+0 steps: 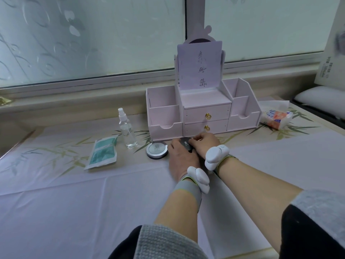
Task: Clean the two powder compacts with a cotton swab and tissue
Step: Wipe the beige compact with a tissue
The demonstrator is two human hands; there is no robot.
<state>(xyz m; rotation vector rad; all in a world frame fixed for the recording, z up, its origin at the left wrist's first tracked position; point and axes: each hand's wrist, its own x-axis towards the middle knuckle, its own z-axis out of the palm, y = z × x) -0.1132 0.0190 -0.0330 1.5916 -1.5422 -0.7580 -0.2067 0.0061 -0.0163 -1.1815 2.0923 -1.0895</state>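
At the centre of the frame, the left hand (182, 159) and right hand (203, 144) both grip a small black powder compact (185, 144) between their curled fingers, while a round silver-rimmed compact (157, 150) lies just left of the left hand.

soft, cool daylight enters through the frosted, leaf-patterned glass window (93, 34) along the top, casting only faint shadows. wide-angle distortion bends the edges, and the upper right corner is blurred.

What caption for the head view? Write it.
Left hand and right hand hold a black powder compact beside a round silver compact.
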